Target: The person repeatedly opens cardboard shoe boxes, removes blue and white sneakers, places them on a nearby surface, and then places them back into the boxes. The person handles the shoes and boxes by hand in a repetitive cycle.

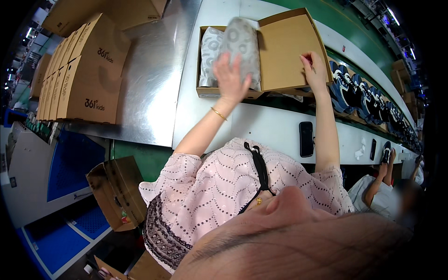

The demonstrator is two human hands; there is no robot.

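An open brown shoebox (199,60) stands on the white worktop, its lid (284,51) folded out to the right. Inside lie two bundles in pale grey patterned wrapping paper: the left bundle (211,49) sits low in the box, while the right bundle (242,42) rises higher and tilts over its far edge. My left hand (229,81) is over the lower part of the right bundle, fingers spread; whether it presses on the paper I cannot tell. Above the right part of the lid, my right hand (313,67) has its fingers curled together, and what they hold, if anything, is hidden.
Stacked brown shoeboxes (93,70) stand left on a metal table (149,93). A black phone (306,139) lies on the white worktop (261,119) near my right forearm. Rows of dark blue and white sneakers (359,91) line the right; another person (378,191) sits farther along.
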